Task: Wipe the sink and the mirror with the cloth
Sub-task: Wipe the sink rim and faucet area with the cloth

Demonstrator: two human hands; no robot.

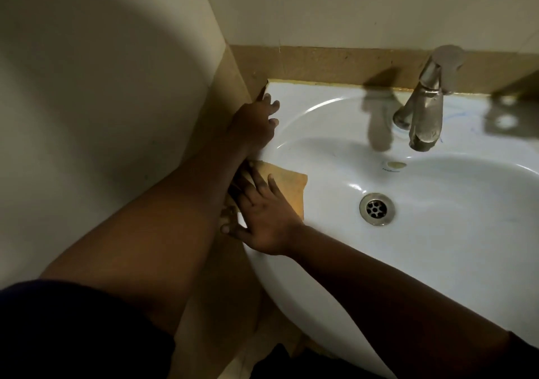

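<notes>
**Wiping the left rim of the sink, head view**

Head view. The right hand point(262, 218) lies flat, fingers spread, pressing the orange cloth point(291, 187) onto the left rim and inner slope of the white sink point(437, 262); this grip is an open-palmed press, not a pinch, which probably serves to spread pressure across the fabric. The left hand point(256, 121) rests with loosely extended fingers on the sink's far-left corner by the wall, holding nothing, apparently bracing the body. The cloth's long axis runs from the rim toward the drain point(376, 208), with one corner pointing into the basin. The tap point(423, 110) stands apart. No mirror is visible.
</notes>
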